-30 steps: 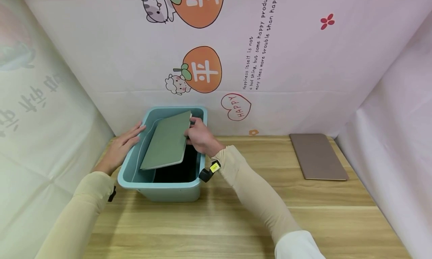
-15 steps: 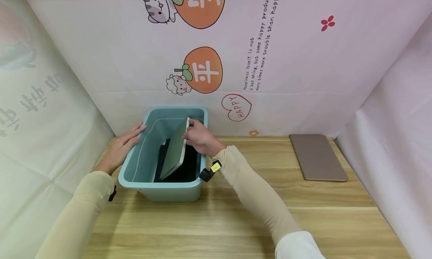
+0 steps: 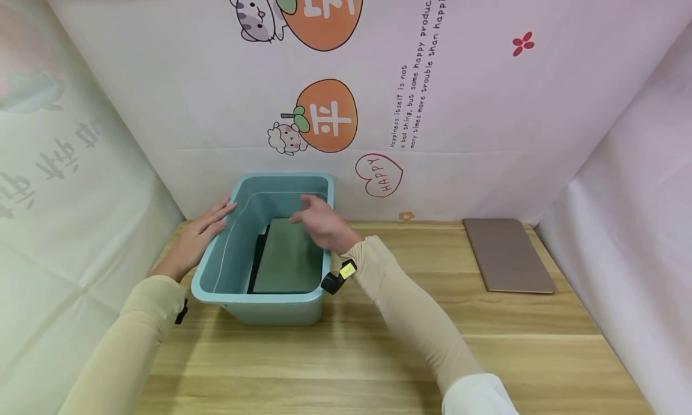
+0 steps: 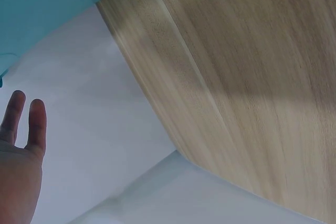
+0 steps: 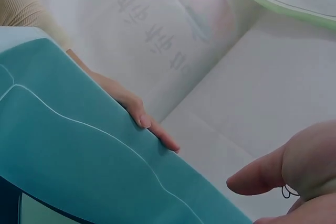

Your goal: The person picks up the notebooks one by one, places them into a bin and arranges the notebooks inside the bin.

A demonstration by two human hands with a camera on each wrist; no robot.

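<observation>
Resting left hand [image 3: 189, 241] on left rim of blue bin [image 3: 276, 312], with fingers straight, slightly parted, pinching nothing; likely bracing it against shifting. Parked near back-left corner of worktop [image 3: 411, 247], probably for reach from both sides. Inside, low down: green notebook [image 3: 286, 256] lying flat over black flat item [image 3: 256, 263], exposed along left side; presumably flat for a stable stack. Reaching right hand [image 3: 323, 226] over right rim, above notebook, with thumb and finger spread, holding nothing; cannot tell lower fingers' curl. At back-right corner: brown notebook [image 3: 508, 256], flat, well apart, probably out of the way there.
</observation>
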